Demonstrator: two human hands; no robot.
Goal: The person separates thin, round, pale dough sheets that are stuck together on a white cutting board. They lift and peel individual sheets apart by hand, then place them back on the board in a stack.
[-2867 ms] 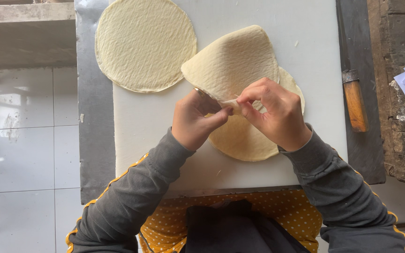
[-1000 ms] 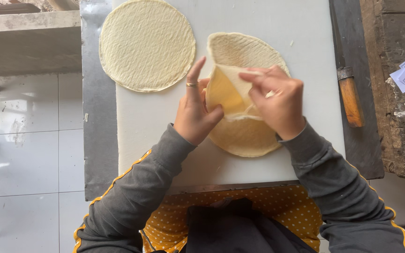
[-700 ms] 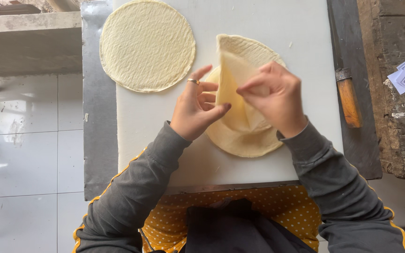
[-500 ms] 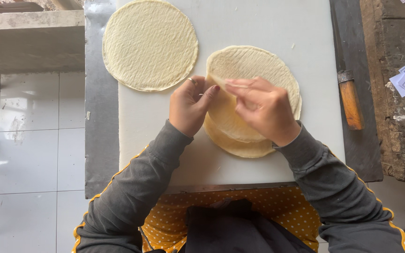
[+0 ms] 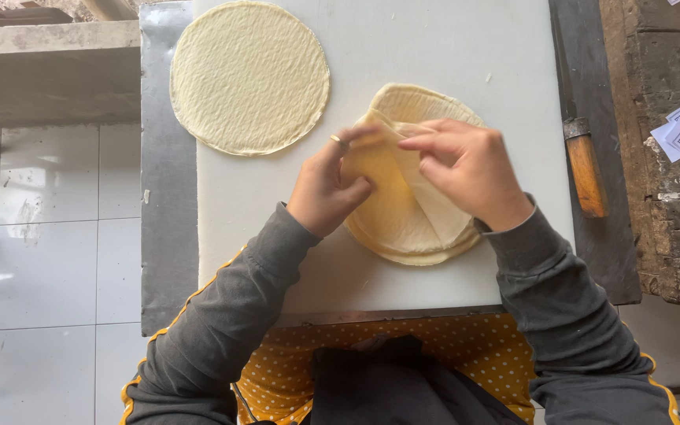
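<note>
A stack of thin round dough sheets (image 5: 415,236) lies on the white cutting board (image 5: 450,47) on the desk, right of centre, and the top sheet (image 5: 391,189) is partly lifted and folded over on itself. It looks very light, limp and easy to tear: it drapes and creases wherever it is raised, so it likely handles best when taken at the very rim with fingertips and peeled slowly, while the sheets below are held down.

The left hand (image 5: 328,189), a ring on one finger, has its fingers curled with the thumb pressed to the folded sheet's left edge, pinching it. The right hand (image 5: 466,177) reaches across from the right, fingers nearly together and closed lightly on the raised fold near its upper edge; whether they grip one layer or two I cannot tell from here.

A separate single dough round (image 5: 249,75) lies flat at the board's upper left, well apart from the stack. A wooden-handled knife (image 5: 584,169) rests beside the board's right edge.
</note>
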